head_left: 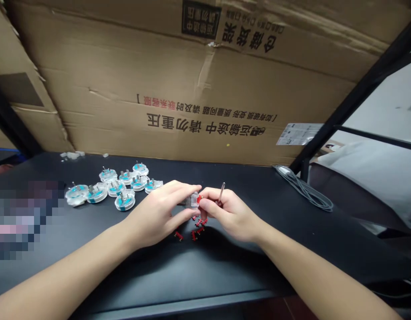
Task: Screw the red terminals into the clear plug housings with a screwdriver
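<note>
My left hand (159,213) is closed around a clear plastic plug (193,201), with much of it hidden by the fingers. Against the plug's right end, the thumb and fingers of my right hand (230,215) pinch a small red part (199,199). A thin metal-shafted tool, seemingly a screwdriver (222,192), is also tucked in the right hand, pointing up; its handle is mostly hidden. On the black table under the hands lie several small red parts with metal ends (194,234), one of them (179,236) a little apart on the left.
Left of the hands stand several clear plugs with teal faces and metal prongs (124,201). Small translucent pieces (72,155) lie at the back left. A cardboard sheet (192,80) walls the back of the black table (179,275). A coiled grey cable (302,189) rests at right.
</note>
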Available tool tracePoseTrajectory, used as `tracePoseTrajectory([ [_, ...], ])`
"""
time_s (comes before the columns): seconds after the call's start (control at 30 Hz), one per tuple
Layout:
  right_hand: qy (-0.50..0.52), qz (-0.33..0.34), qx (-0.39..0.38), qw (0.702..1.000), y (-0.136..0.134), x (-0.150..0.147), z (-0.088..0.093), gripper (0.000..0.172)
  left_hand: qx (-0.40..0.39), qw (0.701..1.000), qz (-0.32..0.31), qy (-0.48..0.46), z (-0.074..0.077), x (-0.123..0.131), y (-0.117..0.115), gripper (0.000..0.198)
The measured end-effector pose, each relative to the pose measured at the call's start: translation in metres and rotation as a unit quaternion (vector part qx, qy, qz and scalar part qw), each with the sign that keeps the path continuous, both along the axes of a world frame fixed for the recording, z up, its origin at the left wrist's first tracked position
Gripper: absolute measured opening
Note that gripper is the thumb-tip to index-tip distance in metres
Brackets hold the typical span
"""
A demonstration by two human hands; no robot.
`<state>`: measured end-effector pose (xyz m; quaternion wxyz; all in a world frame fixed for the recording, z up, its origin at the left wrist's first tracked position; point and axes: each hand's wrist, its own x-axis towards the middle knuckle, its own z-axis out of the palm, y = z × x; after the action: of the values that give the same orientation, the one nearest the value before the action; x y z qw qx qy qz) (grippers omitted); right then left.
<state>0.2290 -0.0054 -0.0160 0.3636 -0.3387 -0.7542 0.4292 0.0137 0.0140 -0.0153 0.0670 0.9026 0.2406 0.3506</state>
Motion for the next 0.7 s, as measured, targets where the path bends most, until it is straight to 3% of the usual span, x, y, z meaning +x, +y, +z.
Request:
tracePoseTrajectory([
  [0.17,-0.042,-0.034,0.098,0.994,0.001,-0.001,0.0,0.021,-0.026,1.0,0.009,-0.004,0.0,0.0,-0.001,0.036],
  [0.3,-0.037,-0.041,0.149,0.987,0.002,-0.002,0.0,0.018,-0.099,0.994,0.029,-0.035,0.005,0.002,-0.002,0.039],
  [0.43,-0.002,-0.044,0.046,0.998,0.001,-0.004,-0.001,0.025,-0.138,0.988,0.046,-0.041,0.012,0.004,-0.003,0.031],
  [0.57,0.03,-0.043,0.006,0.999,0.0,-0.007,-0.002,0.026,-0.143,0.988,0.047,-0.025,0.017,0.003,-0.003,0.024],
  [0.7,0.103,0.009,-0.131,0.986,0.002,-0.009,-0.001,0.032,-0.104,0.993,0.042,-0.025,0.018,-0.001,-0.001,0.023],
])
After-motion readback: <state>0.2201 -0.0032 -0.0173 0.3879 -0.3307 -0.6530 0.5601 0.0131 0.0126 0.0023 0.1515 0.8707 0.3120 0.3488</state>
